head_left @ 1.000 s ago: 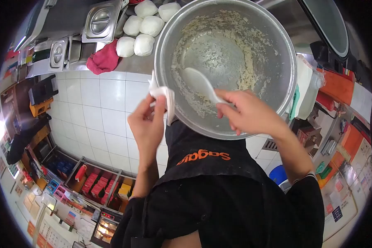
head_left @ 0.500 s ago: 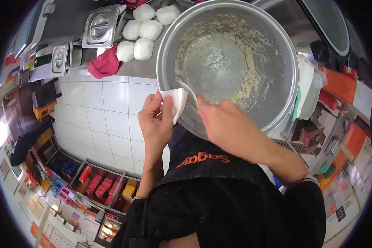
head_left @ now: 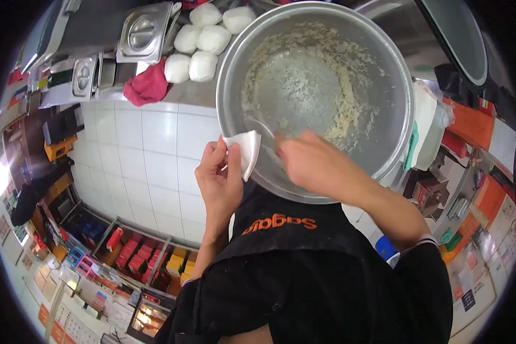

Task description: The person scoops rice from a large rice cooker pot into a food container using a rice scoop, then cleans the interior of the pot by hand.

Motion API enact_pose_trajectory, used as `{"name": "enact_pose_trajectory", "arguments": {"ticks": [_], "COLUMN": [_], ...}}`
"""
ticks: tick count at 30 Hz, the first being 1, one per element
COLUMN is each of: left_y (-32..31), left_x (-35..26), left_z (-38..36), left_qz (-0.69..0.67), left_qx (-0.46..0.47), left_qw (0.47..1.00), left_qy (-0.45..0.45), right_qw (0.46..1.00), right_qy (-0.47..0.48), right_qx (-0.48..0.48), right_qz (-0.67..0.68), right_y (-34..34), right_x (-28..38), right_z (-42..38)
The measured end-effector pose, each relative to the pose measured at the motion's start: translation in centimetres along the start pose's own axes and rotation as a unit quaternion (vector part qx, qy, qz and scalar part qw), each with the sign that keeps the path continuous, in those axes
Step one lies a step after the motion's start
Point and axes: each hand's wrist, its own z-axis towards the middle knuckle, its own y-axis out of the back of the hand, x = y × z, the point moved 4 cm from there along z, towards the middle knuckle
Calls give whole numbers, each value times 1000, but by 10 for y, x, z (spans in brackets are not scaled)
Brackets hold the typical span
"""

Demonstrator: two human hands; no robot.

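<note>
A large metal pot [head_left: 406, 97] stands before me, with grains of cooked rice [head_left: 347, 94] stuck to its wall and floor. At its near left rim my left hand [head_left: 221, 178] is closed on a folded white cloth [head_left: 247, 150], pinched between thumb and fingers. My right hand [head_left: 318, 163] reaches over the near edge into the pot. Its fingers are closed round a pale, round-edged scoop [head_left: 264, 129], which lies against the pot's near left wall. The scoop's handle is mostly hidden by the hand.
Left of the pot, several white wrapped bundles [head_left: 213, 39] lie on the steel counter beside a red cloth [head_left: 146, 85] and lidded metal containers [head_left: 140, 35]. A pale tray [head_left: 430, 135] is at the right. White floor tiles [head_left: 146, 149] show at left.
My right hand and the scoop have shifted slightly lower along the near left wall. My left hand still pinches the white cloth at the rim, a little lower in view.
</note>
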Motion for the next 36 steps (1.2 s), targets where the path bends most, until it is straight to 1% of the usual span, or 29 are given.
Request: {"name": "enact_pose_trajectory", "arguments": {"ticks": [1, 2, 4, 5, 7, 8, 10, 11, 13, 14, 16, 17, 18, 19, 20, 21, 22, 23, 24, 25, 26, 27, 29, 30, 32, 33, 35, 36], "left_y": [2, 1, 1, 9, 17, 15, 8, 6, -1, -4, -4, -3, -4, -3, -2, -4, -3, -1, -3, -7, -12, -13, -19, -18, -15, -15, -18, -17], "left_x": [1, -1, -1, 4, 4, 3, -1, -2, -3, -1, -2, -1, 1, 4, 4, 2, 3, 0, -4, -4, 0, 0, -3, -4, -4, -3, -2, -1], "left_z": [-5, -5, -2, 5, 3, 6, 4, 2, -6, -7, -9, -9, -9, -8, -9, -9, -6, -11, -15, -11, -14, -19, -18, -19, -22, -22, -20, -23], "left_qz": [1, 2, 2, -16, -31, -34, -58, -57, -44, -79, -64, -52, -45, -45, -30, -16, -97, -95, -26, 40, -26, -25, -88, -90, -68, -51, -85, -109], "left_qx": [-3, -17, -21, -19, -8, -5, -11, -14, 5, -9, -2, 0, 9, 7, -4, -14, -28, -20, -2, 4, -10, -14, -1, 22, 22, 21, 7, 3], "left_qw": [1000, 1000, 1000, 1000, 999, 999, 998, 998, 998, 996, 997, 997, 998, 998, 999, 1000, 994, 995, 999, 999, 999, 999, 994, 994, 995, 995, 992, 990], "left_qy": [11, 3, -7, -8, -4, 0, 32, 35, 48, 44, 49, 56, 31, 34, 26, 12, 37, 35, 20, 0, 32, 44, 61, 65, 66, 79, 88, 94], "right_qw": [996, 995, 999, 1000, 999, 1000, 988, 988, 995, 995, 999, 999, 998, 994, 996, 996, 999, 1000, 1000, 998, 993, 993, 997, 998, 992, 992, 998, 998], "right_qy": [-73, -72, 0, 3, -8, -4, -133, -132, -43, -47, -19, -17, -60, -107, -75, -78, -40, -4, -3, -55, -111, -112, -9, -13, -121, -120, -55, -53], "right_qx": [55, 60, 10, 4, 32, 25, 77, 81, -83, -85, -36, -37, -10, 16, -41, -42, -24, -5, -14, -2, 21, 34, -63, -58, 12, 11, 10, 22], "right_qz": [22, 18, 30, 29, -7, -17, -13, -12, -29, -27, 9, 5, -5, -11, -8, -6, -16, -22, -26, -38, -39, -37, -40, -35, 33, 30, 17, 17], "right_y": [7, 5, 2, 3, -2, 9, 21, 8, -18, -20, -20, -12, 0, 2, 3, 4, 5, 5, 8, 11, 7, -2, -21, -29, -34, -19, 15, -1], "right_x": [7, 6, 7, 2, -1, 9, 31, 24, 1, -12, -29, -17, 3, 12, 12, 5, 0, 0, 5, 9, 9, 5, -10, -28, -70, -59, -19, -24], "right_z": [-13, -7, 7, 12, 15, 15, -4, 4, 24, 25, 29, 23, 12, 6, 7, 14, 27, 31, 24, 15, 7, 10, 27, 37, 71, 60, 29, 38]}}
